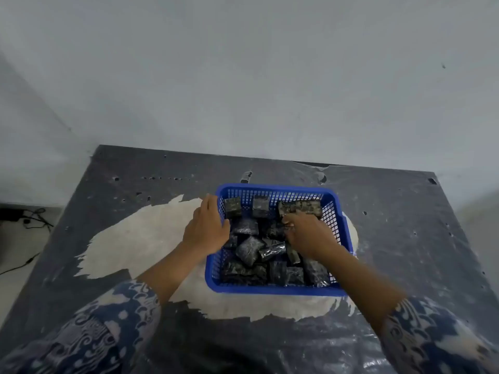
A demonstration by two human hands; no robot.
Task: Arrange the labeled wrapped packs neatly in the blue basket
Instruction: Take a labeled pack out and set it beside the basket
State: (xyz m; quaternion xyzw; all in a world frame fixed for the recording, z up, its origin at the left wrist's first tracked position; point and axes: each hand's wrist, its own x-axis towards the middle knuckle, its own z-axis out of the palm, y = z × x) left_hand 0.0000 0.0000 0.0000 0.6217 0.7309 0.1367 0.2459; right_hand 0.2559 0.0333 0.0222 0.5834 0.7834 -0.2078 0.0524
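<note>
A blue plastic basket (272, 290) sits on the table in front of me. Several dark wrapped packs lie inside: some stand in a row along the far wall, such as one pack (232, 207), and others lie jumbled in the middle, like another pack (249, 249). My left hand (206, 225) rests on the basket's left rim, fingers curled over the edge. My right hand (307, 234) is inside the basket at the right, fingers closed around a pack at the far right (302, 207). Packs under that hand are hidden.
The table (405, 238) is dark and scuffed, with a large pale worn patch (140, 244) under and left of the basket. A white wall rises behind it. Cables (32, 220) lie on the floor at the far left.
</note>
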